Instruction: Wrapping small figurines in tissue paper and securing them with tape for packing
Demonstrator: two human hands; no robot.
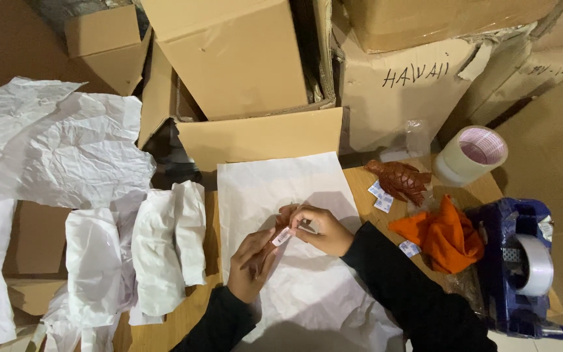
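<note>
left hand (250, 267) cups a small brown carved figure (275, 238) over the white paper sheet (281, 189) on the table (360, 179); right hand (320, 229) pinches a small white sticker (282, 236) onto it | risk: sticker may crease or sit crooked if the figure shifts; loose cupping could drop it | figure's long axis runs lower-left to upper-right; which end leads I cannot tell

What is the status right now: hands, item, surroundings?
Left hand cradles small brown carved figure. Right hand presses white sticker onto it. White paper sheet beneath; nothing obstructing.
</note>
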